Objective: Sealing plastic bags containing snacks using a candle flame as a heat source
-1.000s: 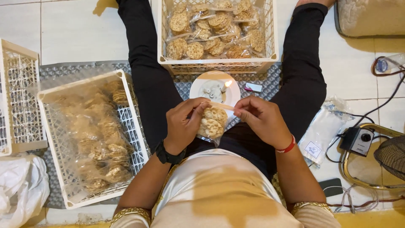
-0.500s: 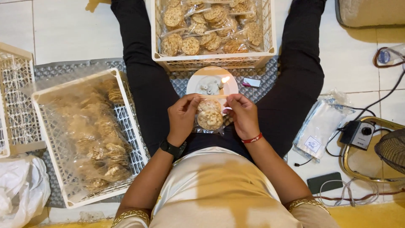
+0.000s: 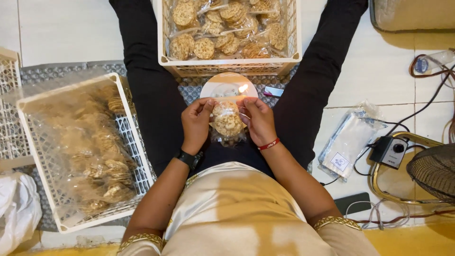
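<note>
Both hands hold one small clear bag of round crackers (image 3: 227, 122) between them, over the lap. Left hand (image 3: 195, 122) grips the bag's left side, fingers curled closed around the top edge; right hand (image 3: 258, 121) pinches the right side the same way, red string bracelet on that wrist, black watch on the left wrist. The bag's top edge is stretched between the two thumbs, right at the lit candle flame (image 3: 243, 88), which sits just ahead of the fingertips; cannot tell if plastic touches flame. The candle stands on a white plate (image 3: 213, 90) just beyond the hands, on a grey patterned mat (image 3: 71, 71). Farther ahead of the hands, between the black-trousered legs, a white plastic crate (image 3: 227, 66) is full of sealed cracker bags. Well to the left of the left hand, another white crate (image 3: 28, 123) lined with clear plastic holds loose crackers. A small lighter-like item (image 3: 273, 92) lies just ahead of the right hand beside the plate. Right of the right hand, apart from it, a stack of empty clear bags (image 3: 348, 140) lies on the tiled floor, then a small black dial box (image 3: 391, 151) with cables and part of a fan (image 3: 433, 173). A dark phone (image 3: 355, 203) lies near the right elbow.
</note>
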